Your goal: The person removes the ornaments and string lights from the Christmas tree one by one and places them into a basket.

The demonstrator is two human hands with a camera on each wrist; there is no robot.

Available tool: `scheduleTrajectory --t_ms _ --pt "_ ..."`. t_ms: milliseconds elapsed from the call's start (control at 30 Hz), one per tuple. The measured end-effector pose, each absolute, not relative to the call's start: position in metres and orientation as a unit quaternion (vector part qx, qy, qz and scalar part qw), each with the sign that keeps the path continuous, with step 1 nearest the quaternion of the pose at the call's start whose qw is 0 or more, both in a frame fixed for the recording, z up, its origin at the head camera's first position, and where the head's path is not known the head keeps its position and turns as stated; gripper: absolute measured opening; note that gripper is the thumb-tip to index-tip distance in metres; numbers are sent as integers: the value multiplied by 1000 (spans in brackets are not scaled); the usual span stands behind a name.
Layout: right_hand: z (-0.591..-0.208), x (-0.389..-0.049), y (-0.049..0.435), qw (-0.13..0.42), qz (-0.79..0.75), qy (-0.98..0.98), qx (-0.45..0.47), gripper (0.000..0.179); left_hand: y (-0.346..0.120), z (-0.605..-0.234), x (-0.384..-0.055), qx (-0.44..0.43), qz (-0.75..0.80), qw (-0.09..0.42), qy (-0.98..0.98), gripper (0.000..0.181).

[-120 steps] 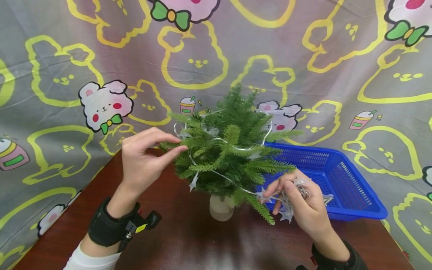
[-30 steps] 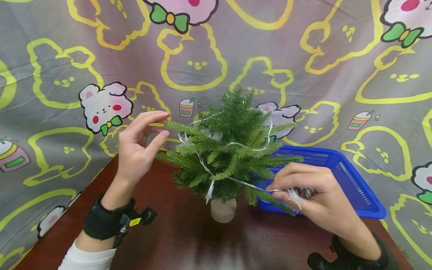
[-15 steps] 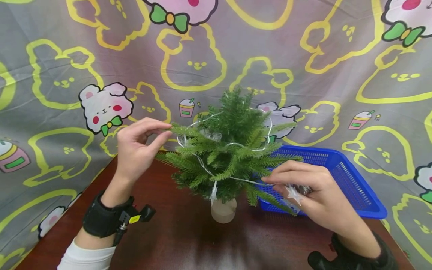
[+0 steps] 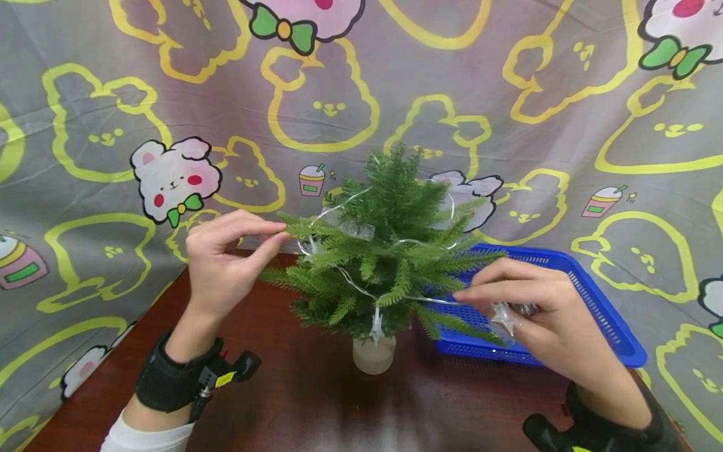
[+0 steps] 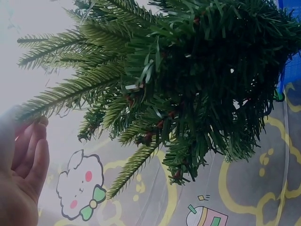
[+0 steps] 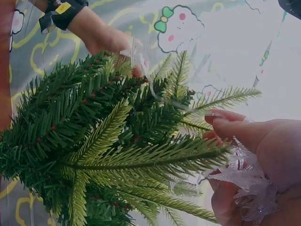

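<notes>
While the table [image 4: 282,408] bears the upright green tree [image 4: 395,201] beside the blue basket [image 4: 610,315], the right hand [image 4: 559,320] grips the star-light string [image 4: 432,301] draped across the tree; the left hand [image 4: 223,263] pinches what seems a branch tip [image 4: 295,226].

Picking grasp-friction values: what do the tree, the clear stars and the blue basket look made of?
Tree: probably plastic, mostly matte; flat, strip-like needles show up close.
Clear stars: likely hard plastic, glossy; see-through with bright highlights, though glass can't be excluded.
Blue basket: likely molded plastic, slightly shiny; uniform color, regular perforations.
</notes>
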State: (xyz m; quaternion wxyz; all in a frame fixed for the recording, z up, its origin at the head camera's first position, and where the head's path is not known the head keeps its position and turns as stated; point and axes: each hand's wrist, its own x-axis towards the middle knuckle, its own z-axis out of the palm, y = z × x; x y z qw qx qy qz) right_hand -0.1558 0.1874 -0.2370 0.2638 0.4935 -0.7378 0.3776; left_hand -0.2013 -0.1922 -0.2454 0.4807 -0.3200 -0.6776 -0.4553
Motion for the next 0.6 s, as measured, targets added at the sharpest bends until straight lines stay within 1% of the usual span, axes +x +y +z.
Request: scheduleTrajectory --t_ms 133,233,400,600 --pt "-236 -159 190 270 373 -740 490 44 -192 -245 -200 -330 -457 482 -670 11" --pt "-234 -161 192 261 379 -742 487 45 -191 -246 -199 -342 -461 483 -661 8" --pt "-229 -164 196 258 385 -738 490 42 -189 -247 -197 -360 -463 486 -649 13" --pt "-225 -166 202 263 374 -745 485 23 -186 -248 -195 -368 -459 491 -643 15"
